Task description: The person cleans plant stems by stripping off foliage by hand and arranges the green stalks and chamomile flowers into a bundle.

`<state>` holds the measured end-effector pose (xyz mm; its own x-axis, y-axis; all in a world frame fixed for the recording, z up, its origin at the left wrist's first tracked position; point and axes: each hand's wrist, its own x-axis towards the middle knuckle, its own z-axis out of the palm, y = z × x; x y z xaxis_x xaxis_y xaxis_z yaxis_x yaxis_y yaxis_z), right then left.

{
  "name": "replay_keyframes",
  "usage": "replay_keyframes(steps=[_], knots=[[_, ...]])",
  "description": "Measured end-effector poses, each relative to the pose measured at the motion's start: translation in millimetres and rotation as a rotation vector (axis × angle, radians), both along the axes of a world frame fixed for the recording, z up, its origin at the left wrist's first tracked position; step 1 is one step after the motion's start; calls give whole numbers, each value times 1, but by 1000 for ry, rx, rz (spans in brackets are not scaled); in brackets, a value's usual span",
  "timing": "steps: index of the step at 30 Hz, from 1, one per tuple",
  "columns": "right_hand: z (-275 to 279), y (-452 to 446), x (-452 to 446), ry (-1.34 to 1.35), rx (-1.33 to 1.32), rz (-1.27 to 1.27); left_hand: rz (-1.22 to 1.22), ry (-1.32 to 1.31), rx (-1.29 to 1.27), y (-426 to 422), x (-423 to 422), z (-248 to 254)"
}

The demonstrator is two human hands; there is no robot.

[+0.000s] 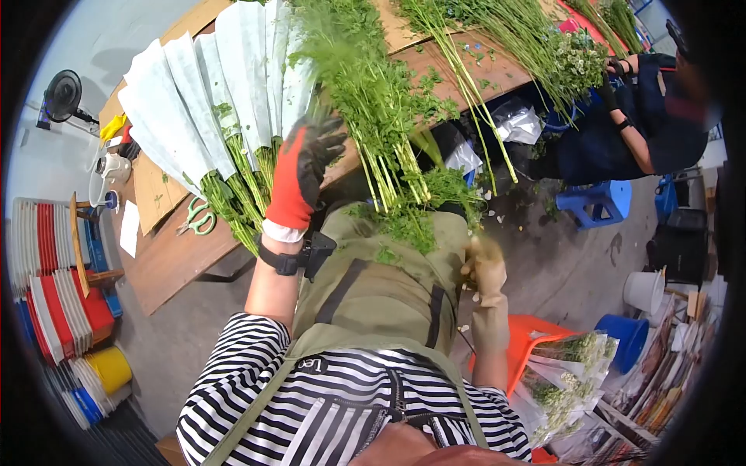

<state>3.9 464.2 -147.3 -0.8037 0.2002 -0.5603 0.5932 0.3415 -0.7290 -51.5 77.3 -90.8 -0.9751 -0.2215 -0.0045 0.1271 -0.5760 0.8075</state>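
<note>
- Head camera, looking forward and down: a brown table (169, 268) spreads in front of the wearer, whose olive apron (381, 299) faces its near edge.
- Left hand (301, 167), in a red glove with dark fingers, is at the table's near edge, between wrapped bundles and loose greenery. Its fingers are loosely extended, with no grip visible; whether they touch the leaves cannot be told.
- Right hand (488, 268), in a beige glove, is lower than the table's near edge, beside the apron. It is blurred; whether it holds anything cannot be told.
- Leafy stems (381, 109) lie across the middle of the table, their bare ends jutting past the near edge toward the apron.
- White-wrapped bundles (233, 78) fan out on the table's left part, stems pointing nearward; green-handled scissors (192, 220) lie beside them.
- At the table's right end, a co-worker in dark clothing has a gloved hand (611, 87) at a flowering bunch (573, 64); a blue stool (595, 203) stands nearby.
</note>
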Motion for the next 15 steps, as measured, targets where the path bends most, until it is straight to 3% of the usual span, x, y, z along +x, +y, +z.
replay_keyframes(steps=[3, 6, 12, 15], knots=[[-18, 9, -36, 283, 31, 50, 38, -117, -152, 21, 6, 4], [1, -4, -81, 320, -93, -118, -23, -208, -247, 26, 17, 3], [33, -31, -174, 428, -31, -77, -35, -293, -141, 27, 37, -3], [10, -32, -196, 640, 116, -21, -35, -361, -113, 21, 40, -17]])
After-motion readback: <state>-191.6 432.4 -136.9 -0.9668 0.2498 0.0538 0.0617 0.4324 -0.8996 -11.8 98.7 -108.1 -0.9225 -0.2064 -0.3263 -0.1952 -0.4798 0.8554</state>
